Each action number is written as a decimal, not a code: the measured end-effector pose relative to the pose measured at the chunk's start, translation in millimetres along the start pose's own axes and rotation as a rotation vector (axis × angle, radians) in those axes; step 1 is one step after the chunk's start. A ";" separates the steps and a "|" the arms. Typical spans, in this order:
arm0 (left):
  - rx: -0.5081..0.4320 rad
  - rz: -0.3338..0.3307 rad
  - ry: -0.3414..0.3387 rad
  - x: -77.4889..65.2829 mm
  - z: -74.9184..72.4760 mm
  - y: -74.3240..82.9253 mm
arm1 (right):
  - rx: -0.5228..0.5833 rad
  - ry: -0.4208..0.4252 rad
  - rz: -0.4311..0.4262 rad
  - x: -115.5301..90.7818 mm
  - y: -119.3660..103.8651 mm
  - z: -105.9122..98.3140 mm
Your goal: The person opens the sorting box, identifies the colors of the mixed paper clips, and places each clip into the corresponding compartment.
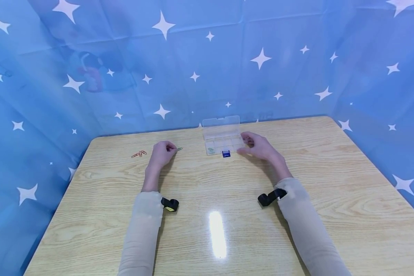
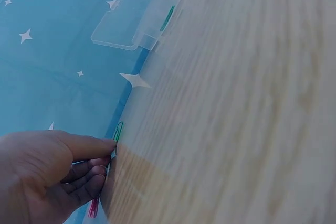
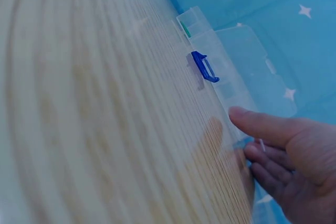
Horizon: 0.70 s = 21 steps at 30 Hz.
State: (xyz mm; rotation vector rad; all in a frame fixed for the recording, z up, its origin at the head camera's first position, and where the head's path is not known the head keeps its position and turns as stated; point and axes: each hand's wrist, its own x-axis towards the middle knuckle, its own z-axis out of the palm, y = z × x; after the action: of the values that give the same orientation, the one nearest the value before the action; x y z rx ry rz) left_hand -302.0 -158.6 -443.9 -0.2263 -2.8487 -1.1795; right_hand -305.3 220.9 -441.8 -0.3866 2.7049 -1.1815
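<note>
Left of centre, the left hand [image 1: 163, 154] is pinching one green clip [image 1: 179, 148] near three red clips [image 1: 140, 153]; right of centre, the right hand [image 1: 260, 147] is curving by one box [image 1: 221, 132], grip unclear.

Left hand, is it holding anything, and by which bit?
The left hand pinches a green paper clip by one end; the other end sticks out.

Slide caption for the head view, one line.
Left hand pinches a green paper clip; right hand at the open clear box; red clips at left.
</note>
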 end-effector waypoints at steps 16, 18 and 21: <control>0.029 -0.019 -0.023 -3.9 -1.4 8.4 | 0.004 -0.004 -0.002 0.6 0.3 -0.2; 0.031 -0.019 -0.023 -3.8 -0.2 10.8 | 0.002 -0.003 -0.004 0.6 0.5 -0.1; 0.026 -0.016 -0.020 -3.0 1.9 13.4 | 0.002 0.002 -0.003 -0.1 -0.4 0.0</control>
State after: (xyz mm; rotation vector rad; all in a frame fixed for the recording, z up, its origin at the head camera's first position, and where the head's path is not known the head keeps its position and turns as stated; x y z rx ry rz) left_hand -296.9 -148.3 -436.1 -0.2151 -2.8864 -1.1483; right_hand -305.1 220.7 -441.6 -0.3895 2.7060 -1.1854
